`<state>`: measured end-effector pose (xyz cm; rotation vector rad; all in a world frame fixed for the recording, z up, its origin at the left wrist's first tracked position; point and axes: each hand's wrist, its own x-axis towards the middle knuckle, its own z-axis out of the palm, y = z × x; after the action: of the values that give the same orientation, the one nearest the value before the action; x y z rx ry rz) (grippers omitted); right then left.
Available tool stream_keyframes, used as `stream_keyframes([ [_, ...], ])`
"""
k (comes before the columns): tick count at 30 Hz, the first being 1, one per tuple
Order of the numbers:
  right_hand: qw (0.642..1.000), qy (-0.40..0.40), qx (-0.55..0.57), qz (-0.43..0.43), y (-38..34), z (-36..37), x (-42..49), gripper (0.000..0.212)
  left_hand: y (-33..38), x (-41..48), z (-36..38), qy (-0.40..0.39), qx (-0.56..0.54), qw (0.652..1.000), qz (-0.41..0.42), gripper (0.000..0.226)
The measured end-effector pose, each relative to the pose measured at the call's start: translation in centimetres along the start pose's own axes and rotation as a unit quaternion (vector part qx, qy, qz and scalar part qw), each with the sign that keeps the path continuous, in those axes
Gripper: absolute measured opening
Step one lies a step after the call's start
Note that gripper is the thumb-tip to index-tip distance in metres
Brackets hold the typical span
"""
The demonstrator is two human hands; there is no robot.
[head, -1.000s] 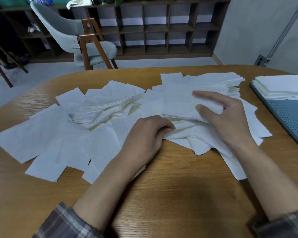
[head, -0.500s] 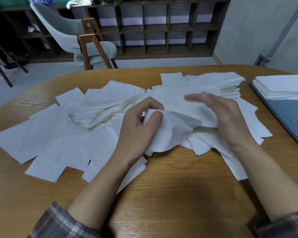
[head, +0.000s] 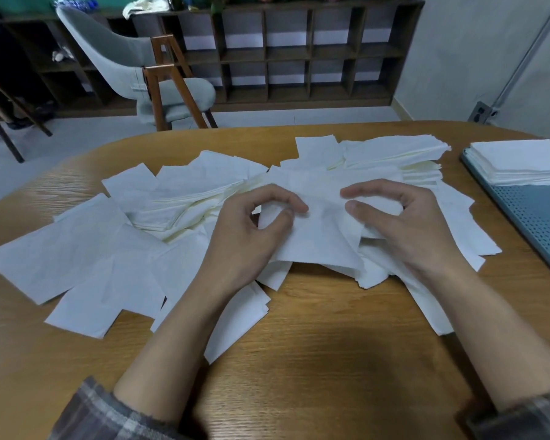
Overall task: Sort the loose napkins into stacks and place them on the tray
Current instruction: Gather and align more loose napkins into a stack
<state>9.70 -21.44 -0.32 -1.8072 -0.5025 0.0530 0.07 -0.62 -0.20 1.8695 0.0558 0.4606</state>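
Note:
Loose white napkins (head: 86,258) lie scattered over the middle and left of the wooden table (head: 315,360). One napkin (head: 318,239) is lifted at the centre of the pile. My left hand (head: 254,230) pinches its left edge between thumb and forefinger. My right hand (head: 404,223) curls round its right side, thumb on top. A blue perforated tray (head: 540,217) sits at the right edge of the table, with a neat napkin stack (head: 521,163) on its far end.
A grey chair (head: 140,71) with wooden legs stands beyond the table's far edge. A dark wooden shelf unit (head: 299,52) runs along the back wall. Bare wood shows on the table in front of the pile.
My left hand picked a napkin out of the pile and raised it toward the centre. My right hand moved in from flat on the pile and took hold of the napkin's other side.

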Motion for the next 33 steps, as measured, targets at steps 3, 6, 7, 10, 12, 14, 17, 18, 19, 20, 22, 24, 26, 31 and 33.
stream_keyframes([
  [3,1.0,-0.011,0.011,0.011,-0.3,0.2,0.0,0.017,0.6,-0.1,-0.5,-0.041,-0.042,0.998,0.004,0.035],
  [6,0.993,-0.07,0.084,0.044,-0.8,0.3,-0.2,0.036,0.8,-0.2,-0.5,-0.033,-0.131,0.991,0.016,0.043],
  [7,0.986,-0.092,0.126,0.062,-0.8,0.4,-0.3,0.041,0.7,-0.2,-0.5,-0.019,-0.147,0.989,0.009,0.042],
  [10,0.974,-0.11,0.18,0.079,-1.1,0.6,-0.6,0.038,0.2,0.1,-0.3,0.006,-0.097,0.995,-0.013,0.03],
  [12,0.986,-0.073,0.133,0.066,-1.1,0.8,-0.6,0.026,-0.1,0.1,0.0,0.007,-0.031,1.0,0.001,0.025],
  [14,0.993,-0.05,0.097,0.054,-1.0,0.8,-0.6,0.018,-0.4,0.1,0.2,0.007,-0.009,1.0,0.001,0.024],
  [17,0.994,-0.066,0.083,0.04,-1.1,0.7,-0.7,0.024,-0.7,0.2,0.3,0.023,-0.026,0.999,-0.024,0.021],
  [18,0.993,-0.075,0.083,0.033,-1.1,0.7,-0.7,0.028,-0.7,0.2,0.4,0.024,-0.036,0.999,-0.031,0.021],
  [19,0.993,-0.083,0.082,0.023,-1.1,0.7,-0.7,0.033,-0.6,0.1,0.5,0.025,-0.046,0.998,-0.037,0.02],
  [20,0.993,-0.09,0.076,0.012,-1.1,0.7,-0.7,0.038,-0.5,0.1,0.6,0.026,-0.055,0.997,-0.042,0.02],
  [22,0.994,-0.097,0.054,-0.009,-1.0,0.7,-0.6,0.049,-0.4,0.0,0.8,0.027,-0.071,0.996,-0.052,0.02],
  [24,0.994,-0.095,0.042,-0.018,-0.9,0.7,-0.5,0.056,-0.4,-0.1,1.0,0.025,-0.068,0.996,-0.056,0.019],
  [26,0.995,-0.087,0.041,-0.024,-0.8,0.8,-0.5,0.06,-0.6,-0.1,1.0,0.027,-0.054,0.997,-0.056,0.019],
  [31,0.997,-0.052,0.052,-0.039,-0.9,0.7,-0.4,0.069,-0.8,-0.1,1.2,0.071,0.032,0.996,-0.037,0.041],
  [33,0.988,-0.052,0.147,-0.02,-1.0,0.2,-0.3,0.073,-0.4,-0.1,1.0,0.052,-0.015,0.995,-0.083,0.056],
])
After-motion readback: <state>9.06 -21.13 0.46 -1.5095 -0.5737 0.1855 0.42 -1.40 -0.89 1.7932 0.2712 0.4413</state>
